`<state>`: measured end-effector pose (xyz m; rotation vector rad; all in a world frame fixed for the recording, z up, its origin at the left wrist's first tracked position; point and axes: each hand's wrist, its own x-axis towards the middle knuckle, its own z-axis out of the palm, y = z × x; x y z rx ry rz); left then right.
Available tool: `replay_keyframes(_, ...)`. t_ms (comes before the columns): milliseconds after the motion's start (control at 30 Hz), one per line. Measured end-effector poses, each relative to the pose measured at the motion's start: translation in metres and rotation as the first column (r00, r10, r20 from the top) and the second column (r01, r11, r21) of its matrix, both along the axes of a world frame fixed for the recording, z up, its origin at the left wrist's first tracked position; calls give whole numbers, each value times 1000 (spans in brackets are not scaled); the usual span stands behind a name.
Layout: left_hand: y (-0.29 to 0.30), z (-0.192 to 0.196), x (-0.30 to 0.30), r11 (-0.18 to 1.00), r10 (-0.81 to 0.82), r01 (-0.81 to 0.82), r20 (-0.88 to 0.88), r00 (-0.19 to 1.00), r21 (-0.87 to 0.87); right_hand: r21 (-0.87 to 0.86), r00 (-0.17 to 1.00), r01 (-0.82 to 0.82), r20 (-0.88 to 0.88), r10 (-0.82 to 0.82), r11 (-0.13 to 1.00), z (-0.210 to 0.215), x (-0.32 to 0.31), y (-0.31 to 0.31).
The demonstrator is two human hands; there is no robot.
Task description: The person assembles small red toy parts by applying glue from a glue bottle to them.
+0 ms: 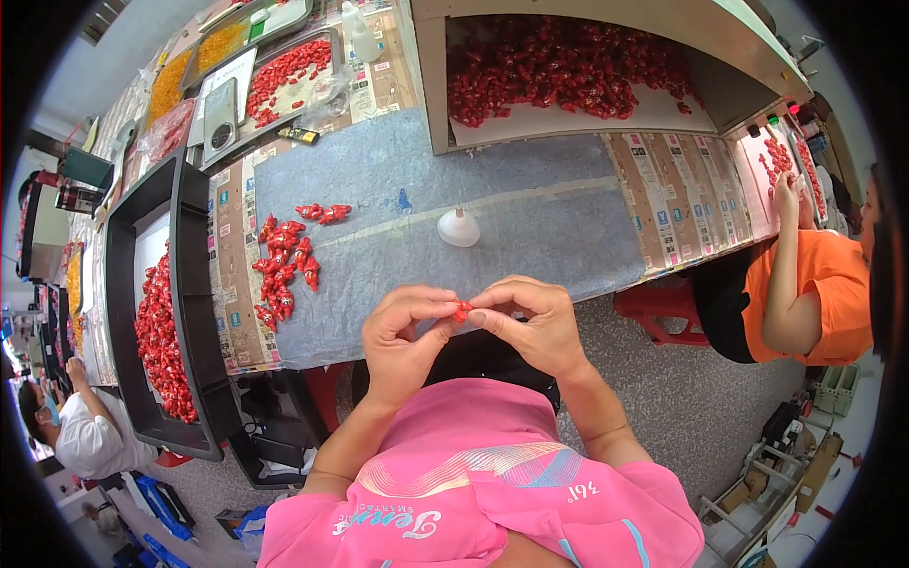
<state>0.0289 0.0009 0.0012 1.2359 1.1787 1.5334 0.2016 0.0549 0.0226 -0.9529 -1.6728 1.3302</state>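
Above the near table edge, a small red plastic figure is pinched between my two hands. My left hand grips its left side with thumb and forefinger. On its other side, the fingertips of my right hand are closed as well. Its details are mostly covered by my fingers. Beyond my hands, a white squeeze bottle with a narrow tip stands on the blue-grey table cover. To the left lies a loose cluster of similar red figures.
A black crate at left holds a heap of red pieces. A box-like shelf at the back contains many more. Trays, a phone and another white bottle sit far left. People work at right and left.
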Motion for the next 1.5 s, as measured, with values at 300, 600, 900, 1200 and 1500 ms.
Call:
replay_keyframes(300,-3,-1,2,996,84,-80,-85,993,47,126,1000,-9,28,5,992,1,-1,-1)
replay_keyframes(600,-5,1,3,995,84,-75,-126,988,69,358,999,-20,53,1,933,1,-4,1)
replay_keyframes(900,-5,0,2,996,47,-41,-76,996,78,348,999,-14,33,3,938,1,-4,-1)
replay_keyframes(1200,-5,-2,-1,995,28,-16,-126,992,101,357,1000,-11,17,5,934,0,-4,-1)
replay_keyframes(1500,-1,5,-9,981,-137,160,193,971,-110,239,999,35,-28,-29,970,-2,0,-5)
